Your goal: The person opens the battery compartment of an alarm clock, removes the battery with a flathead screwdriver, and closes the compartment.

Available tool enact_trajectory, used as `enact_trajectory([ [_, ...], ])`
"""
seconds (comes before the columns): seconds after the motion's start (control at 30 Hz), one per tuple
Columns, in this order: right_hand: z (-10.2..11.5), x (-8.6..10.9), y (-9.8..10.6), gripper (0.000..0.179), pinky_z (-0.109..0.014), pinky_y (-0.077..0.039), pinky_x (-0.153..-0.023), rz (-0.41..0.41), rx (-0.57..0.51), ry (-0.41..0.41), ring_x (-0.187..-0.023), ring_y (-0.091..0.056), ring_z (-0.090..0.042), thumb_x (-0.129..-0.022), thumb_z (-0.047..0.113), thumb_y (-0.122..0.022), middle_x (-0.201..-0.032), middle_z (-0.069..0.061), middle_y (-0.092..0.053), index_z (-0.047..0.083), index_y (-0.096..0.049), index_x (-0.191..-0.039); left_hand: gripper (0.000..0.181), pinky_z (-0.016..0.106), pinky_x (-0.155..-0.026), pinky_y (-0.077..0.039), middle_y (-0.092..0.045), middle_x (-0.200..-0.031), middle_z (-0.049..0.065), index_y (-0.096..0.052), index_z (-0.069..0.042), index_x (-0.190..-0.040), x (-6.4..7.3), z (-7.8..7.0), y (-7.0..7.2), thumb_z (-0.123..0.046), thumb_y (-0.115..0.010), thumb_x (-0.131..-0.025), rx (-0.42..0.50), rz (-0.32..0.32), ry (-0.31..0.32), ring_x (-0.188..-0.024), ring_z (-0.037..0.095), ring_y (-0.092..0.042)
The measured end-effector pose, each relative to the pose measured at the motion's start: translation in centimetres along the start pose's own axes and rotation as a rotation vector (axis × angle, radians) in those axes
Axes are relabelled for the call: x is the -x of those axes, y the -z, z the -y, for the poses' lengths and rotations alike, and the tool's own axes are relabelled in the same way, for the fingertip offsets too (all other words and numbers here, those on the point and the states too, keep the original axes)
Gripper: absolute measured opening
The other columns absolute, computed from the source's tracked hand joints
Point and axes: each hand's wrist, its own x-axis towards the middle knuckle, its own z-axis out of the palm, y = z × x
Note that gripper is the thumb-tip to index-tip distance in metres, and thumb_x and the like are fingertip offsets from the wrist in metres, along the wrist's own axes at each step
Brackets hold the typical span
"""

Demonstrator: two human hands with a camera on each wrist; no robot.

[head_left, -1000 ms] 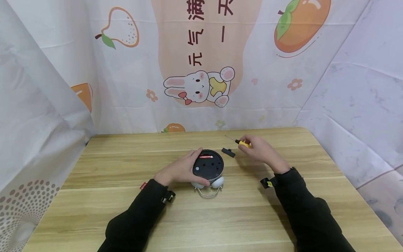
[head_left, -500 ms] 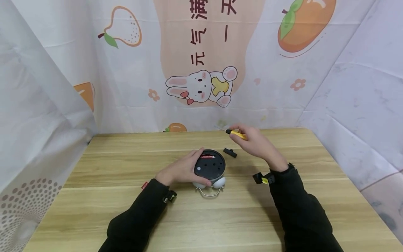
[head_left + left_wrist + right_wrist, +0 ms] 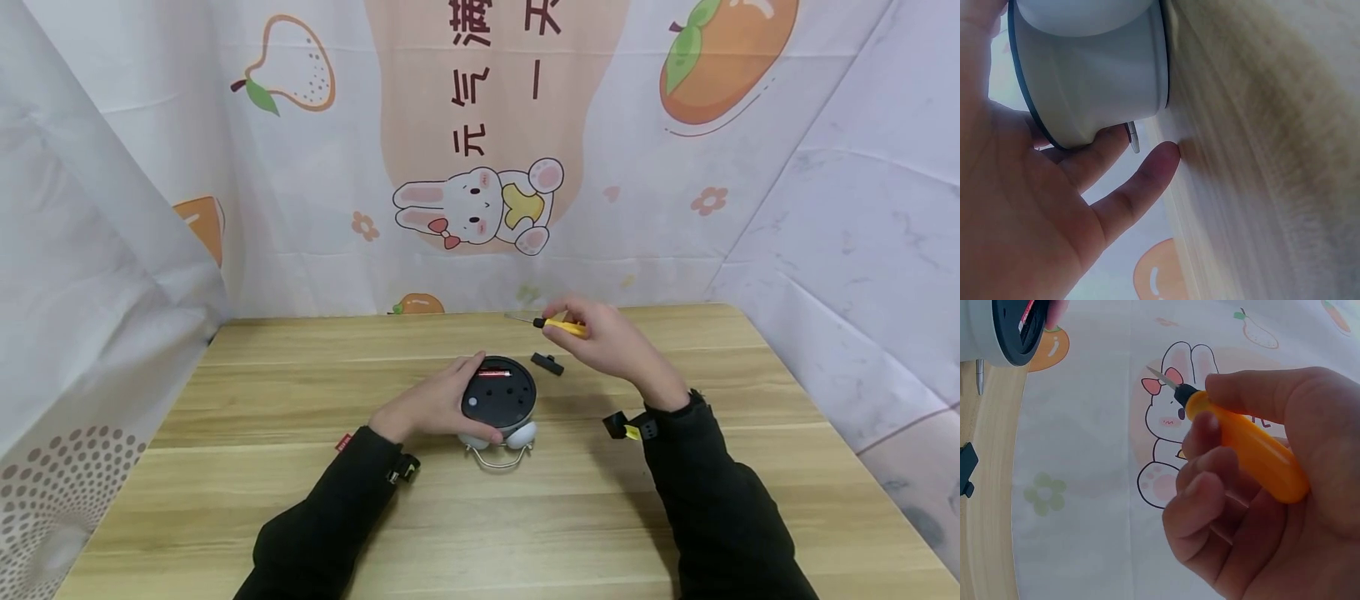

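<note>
A twin-bell alarm clock point(image 3: 498, 400) lies face down on the table, its black back up and its bells toward the person. In its uncovered battery slot sits a red battery point(image 3: 495, 373). My left hand point(image 3: 438, 400) grips the clock's left side, thumb near the bells; the left wrist view shows the pale casing point(image 3: 1094, 75) between the fingers. My right hand point(image 3: 603, 337) holds a screwdriver point(image 3: 566, 327) with a yellow handle, raised beyond the clock, its thin shaft pointing left. The right wrist view shows fingers and thumb curled round the handle point(image 3: 1250, 444).
A small black battery cover point(image 3: 547, 363) lies on the wooden table point(image 3: 525, 517) just right of the clock. A printed cloth point(image 3: 315, 208) hangs behind the table's far edge, with more cloth at both sides.
My right hand has moved left and slightly away with the screwdriver, whose tip first rose and then dipped a little. The left hand and the clock have kept their place.
</note>
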Motion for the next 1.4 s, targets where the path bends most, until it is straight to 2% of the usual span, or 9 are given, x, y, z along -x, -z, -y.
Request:
enact_trajectory([
  [0.2, -0.1, -0.1, -0.1, 0.021, -0.035, -0.050, -0.061, 0.024, 0.021, 0.010, -0.067, -0.059, -0.016, -0.099, 0.027, -0.069, -0.093, 0.001, -0.072, 0.014, -0.076, -0.114, 0.131, 0.046, -0.107, -0.041, -0.029, -0.162, 0.006, -0.015, -0.015, -0.164, 0.1, 0.1, 0.0, -0.071, -0.083, -0.067, 0.000, -0.003, -0.005, -0.139, 0.024, -0.040],
  [0.43, -0.1, -0.1, -0.3, 0.020, -0.034, -0.055, -0.069, 0.075, 0.023, 0.010, -0.075, -0.066, -0.011, -0.099, 0.025, -0.069, -0.102, -0.003, -0.074, 0.012, -0.077, -0.111, 0.130, 0.046, -0.106, -0.042, -0.031, -0.161, 0.007, -0.015, -0.016, -0.164, 0.1, 0.1, -0.1, -0.071, -0.083, -0.068, 0.001, -0.003, -0.003, -0.137, 0.024, -0.042],
  [0.53, -0.1, -0.1, -0.5, 0.019, -0.035, -0.055, -0.070, 0.085, 0.027, 0.009, -0.075, -0.066, -0.009, -0.099, 0.026, -0.069, -0.099, -0.001, -0.074, 0.012, -0.077, -0.110, 0.130, 0.045, -0.106, -0.043, -0.031, -0.160, 0.007, -0.016, -0.015, -0.164, 0.1, 0.1, -0.1, -0.071, -0.083, -0.067, 0.001, -0.006, -0.005, -0.136, 0.023, -0.043],
  [0.7, -0.3, -0.2, -0.8, 0.022, -0.035, -0.053, -0.066, 0.104, 0.045, -0.003, -0.073, -0.065, -0.009, -0.098, 0.029, -0.070, -0.084, 0.005, -0.072, 0.012, -0.077, -0.109, 0.130, 0.045, -0.106, -0.043, -0.031, -0.161, 0.005, -0.015, -0.016, -0.164, 0.1, 0.1, -0.1, -0.071, -0.083, -0.067, 0.004, -0.003, -0.001, -0.135, 0.023, -0.043],
  [0.9, -0.2, -0.3, -1.0, 0.014, -0.034, -0.049, -0.063, 0.131, 0.073, -0.005, -0.070, -0.064, -0.010, -0.096, 0.028, -0.074, -0.072, 0.010, -0.068, 0.015, -0.075, -0.101, 0.129, 0.044, -0.106, -0.042, -0.031, -0.161, 0.006, -0.015, -0.017, -0.164, 0.1, 0.2, -0.1, -0.070, -0.083, -0.068, 0.007, -0.002, -0.006, -0.136, 0.022, -0.043],
  [1.03, -0.3, -0.3, -1.2, 0.013, -0.034, -0.048, -0.062, 0.175, 0.068, -0.004, -0.065, -0.063, -0.012, -0.095, 0.028, -0.074, -0.069, 0.008, -0.068, 0.015, -0.074, -0.100, 0.130, 0.044, -0.106, -0.042, -0.031, -0.161, 0.005, -0.015, -0.020, -0.164, 0.1, 0.2, -0.1, -0.073, -0.082, -0.067, -0.006, -0.008, -0.011, -0.136, 0.021, -0.042],
  [1.17, -0.3, -0.4, -1.3, 0.013, -0.032, -0.047, -0.060, 0.213, 0.072, 0.000, -0.063, -0.061, -0.010, -0.096, 0.027, -0.074, -0.071, 0.004, -0.069, 0.015, -0.075, -0.100, 0.131, 0.044, -0.106, -0.042, -0.031, -0.161, 0.005, -0.015, -0.018, -0.165, 0.0, 0.2, -0.1, -0.073, -0.081, -0.067, -0.008, -0.008, -0.013, -0.136, 0.021, -0.043],
  [1.4, -0.3, -0.5, -1.3, 0.012, -0.031, -0.044, -0.058, 0.222, 0.089, 0.013, -0.061, -0.056, -0.011, -0.095, 0.027, -0.074, -0.073, 0.000, -0.069, 0.015, -0.076, -0.100, 0.131, 0.043, -0.105, -0.043, -0.032, -0.160, 0.006, -0.015, -0.015, -0.164, 0.1, 0.1, 0.0, -0.072, -0.082, -0.068, -0.007, -0.002, -0.011, -0.135, 0.022, -0.044],
])
